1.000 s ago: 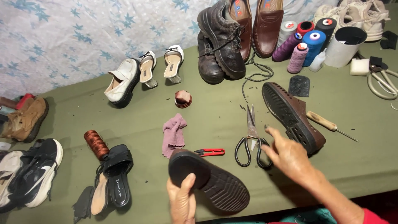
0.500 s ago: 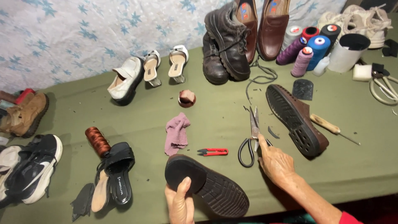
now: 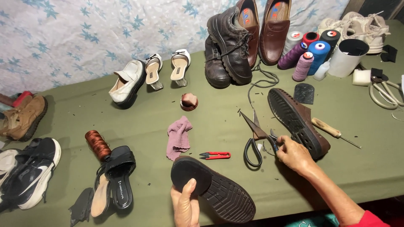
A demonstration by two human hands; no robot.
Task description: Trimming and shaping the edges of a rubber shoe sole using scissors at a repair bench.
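Observation:
My left hand (image 3: 185,206) grips a dark rubber shoe sole (image 3: 212,188) at the table's near edge, tread side up, thumb on its smooth heel part. My right hand (image 3: 294,153) rests on the handles of large black scissors (image 3: 254,134) that lie open on the green table (image 3: 210,122). Just right of that hand lies a brown shoe (image 3: 299,122) turned sole up. Small red snips (image 3: 215,155) and a pink cloth (image 3: 177,136) lie between my two hands.
Brown boots (image 3: 229,46) and loafers (image 3: 275,27) stand at the back with thread cones (image 3: 309,52) and a white cup (image 3: 347,56). An awl (image 3: 334,132) lies right of the shoe. Black sandals (image 3: 113,180), a copper thread spool (image 3: 97,143) and sneakers (image 3: 29,176) sit left.
My right hand has moved left from the brown shoe's heel to the scissors' handles and closed on them. The left hand keeps holding the sole.

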